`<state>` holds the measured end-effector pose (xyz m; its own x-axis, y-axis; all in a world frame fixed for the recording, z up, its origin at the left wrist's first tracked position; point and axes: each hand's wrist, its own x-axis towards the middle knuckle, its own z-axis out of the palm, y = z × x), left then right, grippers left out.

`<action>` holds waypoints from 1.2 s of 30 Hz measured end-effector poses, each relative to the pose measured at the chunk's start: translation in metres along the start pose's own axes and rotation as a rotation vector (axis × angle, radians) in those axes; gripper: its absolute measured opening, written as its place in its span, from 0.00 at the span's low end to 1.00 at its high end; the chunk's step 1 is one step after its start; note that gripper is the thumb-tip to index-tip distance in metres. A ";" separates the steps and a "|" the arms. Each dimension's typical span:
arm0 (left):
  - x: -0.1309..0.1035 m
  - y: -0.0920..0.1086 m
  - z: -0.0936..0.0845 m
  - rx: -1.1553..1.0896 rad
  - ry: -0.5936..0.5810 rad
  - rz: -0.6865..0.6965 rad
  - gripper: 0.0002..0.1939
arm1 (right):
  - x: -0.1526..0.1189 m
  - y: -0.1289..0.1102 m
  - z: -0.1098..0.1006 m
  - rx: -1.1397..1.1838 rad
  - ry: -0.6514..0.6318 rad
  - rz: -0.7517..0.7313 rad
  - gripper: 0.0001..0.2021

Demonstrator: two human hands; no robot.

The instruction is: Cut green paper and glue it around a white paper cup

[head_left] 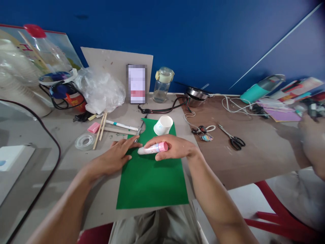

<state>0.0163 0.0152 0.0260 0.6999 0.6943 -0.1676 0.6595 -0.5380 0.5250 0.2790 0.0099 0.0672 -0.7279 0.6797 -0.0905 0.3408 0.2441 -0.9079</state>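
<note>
A green sheet of paper [152, 186] lies on the grey table in front of me. My right hand [172, 147] is wrapped round a glue stick [151, 148] with a pink end, held almost level above the sheet. Resting flat on the sheet's left edge, my left hand [118, 154] has its fingers spread, with nothing held. Just beyond its fingertips is a thin dark pen-like tool [140, 130]. A white paper cup [163, 125] leans on its side at the back of the sheet, beyond my right hand.
Clear tape [85, 141], a pink eraser [93, 127], sticks and a marker [122, 125] lie left. Behind stand a phone [137, 84] and a bottle [162, 84]. Black scissors [232, 138] lie right; another person's arm [313, 142] is at the far right.
</note>
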 end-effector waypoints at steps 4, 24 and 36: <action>0.001 -0.003 0.000 0.020 0.011 -0.030 0.32 | 0.002 -0.002 0.005 -0.059 -0.020 -0.030 0.21; 0.005 -0.006 0.005 0.087 0.044 0.022 0.28 | 0.006 -0.003 0.014 -0.233 0.023 -0.111 0.18; 0.008 -0.009 0.007 -0.011 0.052 0.004 0.29 | 0.010 -0.008 0.021 -0.273 -0.065 -0.053 0.19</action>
<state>0.0177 0.0223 0.0144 0.6870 0.7164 -0.1217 0.6534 -0.5357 0.5348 0.2566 0.0005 0.0652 -0.7827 0.6173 -0.0794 0.4422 0.4619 -0.7688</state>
